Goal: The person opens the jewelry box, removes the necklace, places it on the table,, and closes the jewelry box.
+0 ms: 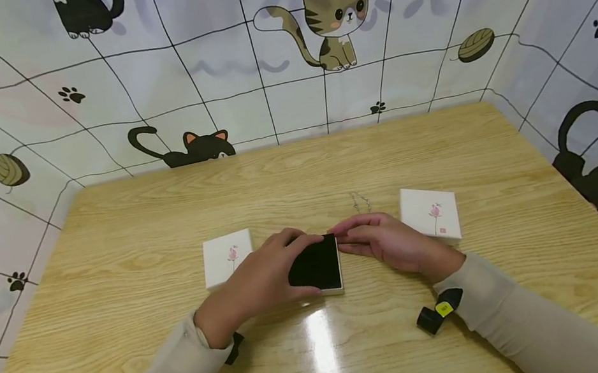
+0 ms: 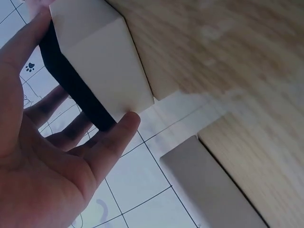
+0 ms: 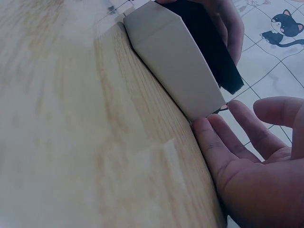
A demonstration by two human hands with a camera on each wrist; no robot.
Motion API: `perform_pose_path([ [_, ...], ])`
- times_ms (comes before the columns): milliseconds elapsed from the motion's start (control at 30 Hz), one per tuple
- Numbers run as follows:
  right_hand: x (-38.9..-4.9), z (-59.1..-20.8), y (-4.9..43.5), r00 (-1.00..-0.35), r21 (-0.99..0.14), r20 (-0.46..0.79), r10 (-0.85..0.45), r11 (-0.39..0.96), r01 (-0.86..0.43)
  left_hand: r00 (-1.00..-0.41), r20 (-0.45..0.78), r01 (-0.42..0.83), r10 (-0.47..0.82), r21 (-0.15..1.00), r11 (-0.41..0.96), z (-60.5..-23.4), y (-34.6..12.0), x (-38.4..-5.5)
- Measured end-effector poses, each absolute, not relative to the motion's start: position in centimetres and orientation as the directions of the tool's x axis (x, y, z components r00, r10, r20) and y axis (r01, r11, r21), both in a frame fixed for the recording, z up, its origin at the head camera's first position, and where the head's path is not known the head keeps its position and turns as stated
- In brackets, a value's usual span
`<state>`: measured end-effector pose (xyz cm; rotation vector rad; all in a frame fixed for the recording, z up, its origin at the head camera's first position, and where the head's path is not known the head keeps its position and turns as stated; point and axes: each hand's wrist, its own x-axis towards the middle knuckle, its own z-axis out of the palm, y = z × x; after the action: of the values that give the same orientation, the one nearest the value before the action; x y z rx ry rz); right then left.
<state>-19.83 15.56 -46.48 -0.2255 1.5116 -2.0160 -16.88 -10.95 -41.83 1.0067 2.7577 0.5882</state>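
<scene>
A small white box [image 1: 333,291] with a black pad [image 1: 317,267] on top sits at mid-table. My left hand [image 1: 266,275] grips the box from the left, thumb on its near side and fingers over the far side. In the left wrist view, the thumb presses the white wall [image 2: 107,66]. The black pad [image 3: 213,42] stands above the rim in the right wrist view. My right hand [image 1: 383,241] lies at the box's far right corner, its fingertips touching or very near it; its thumb is apart from the box. A thin silvery chain [image 1: 360,202] lies just beyond the right hand.
A white lid or box with a pink flower print [image 1: 226,255] lies left, partly behind the left hand. A similar white flowered one [image 1: 429,213] lies right, beside the right wrist. The wooden table [image 1: 297,174] meets cat-patterned cloth [image 1: 227,94] at the back and sides.
</scene>
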Motion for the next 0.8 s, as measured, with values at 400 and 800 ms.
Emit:
perform_pose_path([
  [400, -19.72, -46.42, 15.48, -0.813, -0.914, -0.228, -0.536, -0.169, 0.368, -0.741, 0.006, 0.619, 0.672, 0.394, 0.679, -42.46, -10.85, -17.06],
  [800, -19.76, -46.41, 15.46, -0.812, -0.914, -0.230, -0.536, -0.167, 0.369, -0.751, -0.010, 0.612, 0.661, 0.368, 0.700, -42.41, -10.47, -16.99],
])
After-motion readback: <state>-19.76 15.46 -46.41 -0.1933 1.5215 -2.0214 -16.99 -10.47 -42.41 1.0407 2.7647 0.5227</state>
